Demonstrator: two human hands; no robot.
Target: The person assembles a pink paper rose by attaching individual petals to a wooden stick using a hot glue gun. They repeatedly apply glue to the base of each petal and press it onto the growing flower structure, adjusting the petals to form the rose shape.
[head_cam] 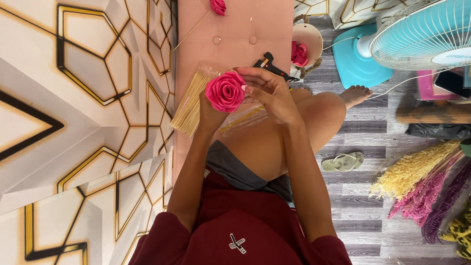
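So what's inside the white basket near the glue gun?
The white basket holds pink, rose-like pieces against its near wall. How many there are, and anything beneath them, is hidden by the rim. The glue gun lies just outside it.

Home floor used as a craft corner: grey wood-look floor (pixel 373 206), patterned wall panels (pixel 83 98), electric fan (pixel 422 34), sandal (pixel 343 162), glue gun (pixel 270 66), bundle of sticks (pixel 191 103), dried flower bunches (pixel 427 191).
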